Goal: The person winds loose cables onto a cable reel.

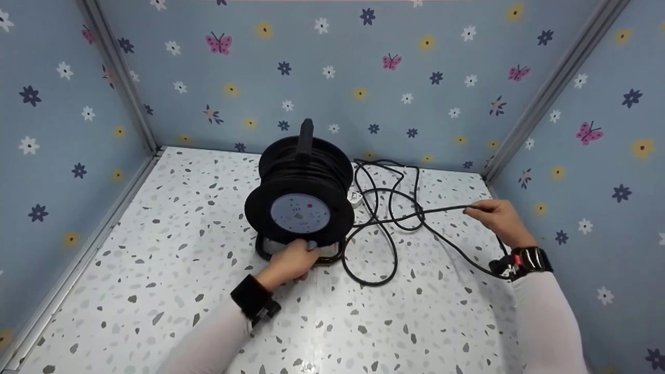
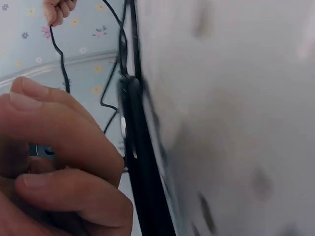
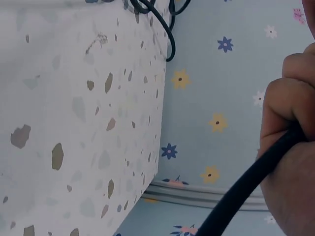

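A black cable reel (image 1: pixel 300 213) stands on the speckled surface, its round grey socket face (image 1: pixel 300 213) toward me and cable wound round its drum. At the reel's lower front edge my left hand (image 1: pixel 292 259) grips a small grey winding knob (image 1: pixel 311 245). In the left wrist view the fingers (image 2: pixel 69 128) are curled, largely hiding the knob. Off to the right, my right hand (image 1: pixel 499 221) holds the black cable (image 1: pixel 444 209) above the surface, drawn fairly straight toward the reel. The right wrist view shows the cable (image 3: pixel 246 184) passing into the curled fingers.
Loose loops of cable (image 1: pixel 392 259) lie right of the reel, with a white plug (image 1: pixel 355 198) beside its drum. The reel has a black tube stand (image 1: pixel 263 249) and an upright handle (image 1: pixel 305 140). Flowered panels (image 1: pixel 332 78) enclose the white speckled surface (image 1: pixel 171 234) at back and sides.
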Demonstrator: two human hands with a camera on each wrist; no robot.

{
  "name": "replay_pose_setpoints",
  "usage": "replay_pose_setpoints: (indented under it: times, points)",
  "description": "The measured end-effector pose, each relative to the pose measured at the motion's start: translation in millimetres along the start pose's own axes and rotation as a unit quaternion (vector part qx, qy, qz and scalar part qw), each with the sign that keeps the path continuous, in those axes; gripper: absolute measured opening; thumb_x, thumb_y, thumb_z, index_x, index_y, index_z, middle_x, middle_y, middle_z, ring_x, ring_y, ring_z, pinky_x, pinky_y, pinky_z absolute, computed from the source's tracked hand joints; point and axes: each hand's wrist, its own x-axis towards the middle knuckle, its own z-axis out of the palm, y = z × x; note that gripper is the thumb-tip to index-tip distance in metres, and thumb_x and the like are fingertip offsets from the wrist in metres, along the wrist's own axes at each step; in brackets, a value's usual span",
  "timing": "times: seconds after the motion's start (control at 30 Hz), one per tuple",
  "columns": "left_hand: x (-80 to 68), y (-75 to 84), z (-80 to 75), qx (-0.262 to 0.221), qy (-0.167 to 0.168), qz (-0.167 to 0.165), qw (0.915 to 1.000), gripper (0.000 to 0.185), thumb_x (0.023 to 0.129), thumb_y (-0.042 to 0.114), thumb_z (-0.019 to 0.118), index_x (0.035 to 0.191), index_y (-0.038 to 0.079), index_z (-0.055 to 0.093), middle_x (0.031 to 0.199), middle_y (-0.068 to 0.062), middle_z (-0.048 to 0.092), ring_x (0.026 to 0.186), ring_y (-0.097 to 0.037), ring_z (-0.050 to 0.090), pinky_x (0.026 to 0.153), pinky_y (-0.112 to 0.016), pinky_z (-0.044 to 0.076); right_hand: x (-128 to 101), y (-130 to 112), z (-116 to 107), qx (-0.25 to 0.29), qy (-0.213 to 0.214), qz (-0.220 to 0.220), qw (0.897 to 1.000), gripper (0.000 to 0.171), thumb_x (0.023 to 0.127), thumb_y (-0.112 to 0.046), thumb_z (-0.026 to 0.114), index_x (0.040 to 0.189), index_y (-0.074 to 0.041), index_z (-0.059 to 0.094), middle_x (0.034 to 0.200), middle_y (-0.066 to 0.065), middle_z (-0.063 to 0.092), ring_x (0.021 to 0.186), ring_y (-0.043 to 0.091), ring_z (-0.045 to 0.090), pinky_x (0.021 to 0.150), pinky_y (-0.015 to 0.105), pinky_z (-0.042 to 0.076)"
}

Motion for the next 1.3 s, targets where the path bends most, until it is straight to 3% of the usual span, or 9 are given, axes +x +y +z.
replay_pose_setpoints:
  times: [0.1,0.23,0.37,0.53,0.6,0.77,0.9,1.13,1.3]
  points:
    - [-2.6,-17.5,-10.4,-0.021,0.010,0.001,0.9997,0.045,0.087,0.048,0.040,0.073,0.008,0.057,0.047,-0.006,0.056,0.036,-0.023,0.051,0.032,-0.035,0.039,3.8,-6.1,14.7,-0.007,-0.022,-0.014,1.000,0.023,0.084,-0.025,0.061,0.098,-0.008,0.067,0.065,0.006,0.049,0.051,0.017,0.036,0.044,0.031,0.032]
    - [-5.1,-36.9,-25.2,-0.090,0.019,0.015,0.9957,0.050,0.089,0.041,0.042,0.074,-0.003,0.059,0.047,-0.007,0.054,0.035,-0.020,0.051,0.032,-0.031,0.041,13.5,-11.5,33.8,-0.034,-0.043,-0.019,0.998,0.021,0.085,-0.031,0.058,0.095,-0.016,0.069,0.084,0.004,0.063,0.066,0.017,0.049,0.054,0.028,0.040]
    - [-7.7,-47.1,-36.4,-0.193,0.005,0.001,0.9811,0.049,0.087,0.040,0.048,0.083,-0.007,0.057,0.046,-0.006,0.050,0.034,-0.017,0.046,0.031,-0.028,0.038,21.9,-13.9,48.1,-0.043,-0.050,-0.006,0.998,0.023,0.083,-0.037,0.058,0.094,-0.020,0.069,0.091,0.004,0.065,0.069,0.024,0.052,0.055,0.029,0.043]
    - [-9.9,-53.9,-43.3,-0.301,-0.030,-0.012,0.9530,0.053,0.083,0.043,0.054,0.093,-0.009,0.052,0.046,-0.002,0.046,0.032,-0.014,0.038,0.028,-0.026,0.030,23.2,-15.7,57.6,-0.039,-0.038,0.005,0.999,0.025,0.081,-0.039,0.061,0.094,-0.020,0.069,0.079,0.007,0.061,0.056,0.022,0.045,0.045,0.030,0.038]
    - [-10.5,-56.3,-45.8,-0.338,-0.039,-0.015,0.9403,0.054,0.082,0.043,0.056,0.094,-0.009,0.050,0.047,-0.001,0.044,0.033,-0.013,0.035,0.029,-0.026,0.028,22.5,-17.5,60.7,-0.041,-0.041,0.003,0.998,0.025,0.081,-0.039,0.061,0.094,-0.020,0.069,0.079,0.006,0.061,0.056,0.020,0.044,0.046,0.030,0.038]
    - [-11.0,-61.3,-53.3,-0.397,-0.037,-0.017,0.9171,0.052,0.079,0.043,0.059,0.093,-0.006,0.047,0.047,0.000,0.041,0.033,-0.012,0.031,0.029,-0.026,0.025,22.6,-26.2,68.8,-0.054,-0.061,0.011,0.997,0.020,0.082,-0.039,0.059,0.093,-0.025,0.069,0.079,0.003,0.060,0.058,0.017,0.043,0.051,0.031,0.037]
    - [-13.6,-64.8,-63.3,-0.444,-0.036,-0.008,0.8954,0.046,0.080,0.042,0.059,0.087,-0.002,0.047,0.046,0.002,0.037,0.032,-0.011,0.029,0.029,-0.025,0.023,22.8,-44.3,78.9,-0.044,-0.092,0.012,0.995,0.019,0.085,-0.033,0.058,0.095,-0.022,0.068,0.073,0.007,0.056,0.056,0.019,0.041,0.049,0.032,0.036]
    - [-21.8,-60.3,-83.7,-0.550,-0.054,0.071,0.8305,0.030,0.090,0.031,0.049,0.076,0.006,0.041,0.041,0.003,0.032,0.029,-0.010,0.027,0.028,-0.027,0.016,25.0,-68.4,98.6,-0.029,-0.146,0.004,0.989,0.020,0.087,-0.029,0.056,0.097,-0.016,0.067,0.056,0.005,0.039,0.045,0.018,0.033,0.041,0.032,0.033]
    - [-29.1,-45.1,-100.9,-0.590,-0.054,0.125,0.7956,0.029,0.092,0.027,0.044,0.074,0.005,0.039,0.040,0.002,0.032,0.027,-0.010,0.028,0.027,-0.028,0.015,32.0,-68.5,115.6,-0.008,-0.191,0.015,0.981,0.019,0.088,-0.029,0.055,0.098,-0.018,0.066,0.055,0.005,0.036,0.043,0.021,0.030,0.039,0.033,0.030]
